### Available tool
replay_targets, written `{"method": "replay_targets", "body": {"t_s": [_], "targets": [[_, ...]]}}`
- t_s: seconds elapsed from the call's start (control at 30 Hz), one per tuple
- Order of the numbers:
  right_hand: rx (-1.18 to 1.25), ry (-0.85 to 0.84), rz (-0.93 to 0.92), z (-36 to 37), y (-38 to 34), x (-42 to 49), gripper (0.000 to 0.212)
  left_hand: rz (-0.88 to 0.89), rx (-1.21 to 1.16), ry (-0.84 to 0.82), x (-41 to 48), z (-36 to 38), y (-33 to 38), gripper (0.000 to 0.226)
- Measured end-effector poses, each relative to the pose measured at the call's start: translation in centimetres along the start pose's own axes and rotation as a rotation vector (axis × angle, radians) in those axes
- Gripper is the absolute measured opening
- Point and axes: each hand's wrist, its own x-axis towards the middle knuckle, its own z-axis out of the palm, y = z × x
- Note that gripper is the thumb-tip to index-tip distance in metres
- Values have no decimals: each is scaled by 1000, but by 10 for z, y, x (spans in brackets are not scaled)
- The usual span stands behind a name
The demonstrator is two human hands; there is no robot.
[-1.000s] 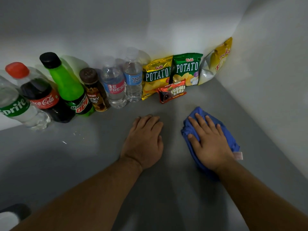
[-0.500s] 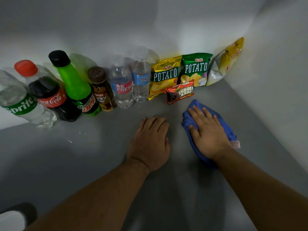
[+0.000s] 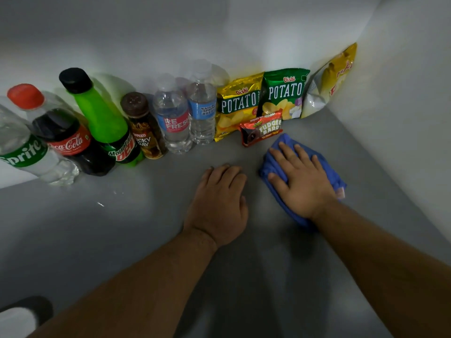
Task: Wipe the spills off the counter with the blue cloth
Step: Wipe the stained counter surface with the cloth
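The blue cloth (image 3: 328, 170) lies bunched on the grey counter (image 3: 146, 240) at the right, just in front of the snack packets. My right hand (image 3: 301, 182) presses flat on top of it, fingers spread and pointing toward the back wall. My left hand (image 3: 219, 203) rests palm down on the bare counter to the left of the cloth, holding nothing. A few small glinting drops of spill (image 3: 100, 204) sit on the counter at the left, in front of the soda bottles.
Along the back wall stand a Sprite bottle (image 3: 29, 152), Coca-Cola bottle (image 3: 66, 140), Mountain Dew bottle (image 3: 107, 128), a brown coffee bottle (image 3: 144, 128) and two water bottles (image 3: 175, 118). Chip bags (image 3: 283, 93) and a Fudgee Barr packet (image 3: 262, 130) fill the corner. A white wall (image 3: 402, 118) closes the right side.
My right hand has pushed the cloth away from me toward the back wall, up close to the Fudgee Barr packet. My left hand has stayed in place.
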Motion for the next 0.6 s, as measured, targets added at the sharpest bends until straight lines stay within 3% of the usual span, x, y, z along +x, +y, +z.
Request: {"method": "replay_targets", "body": {"t_s": [0.17,0.27,0.43,0.6], "targets": [[-2,57,198,9,9,-29,72,6,3,8,0,-2,0,46],[-6,29,147,17,-7,-49,76,2,0,12,0,-3,2,46],[14,7,19,-2,20,-8,75,-21,-24,-22,1,-7,3,45],[41,104,151,-4,47,-5,74,-82,-106,8,2,-8,6,41]]}}
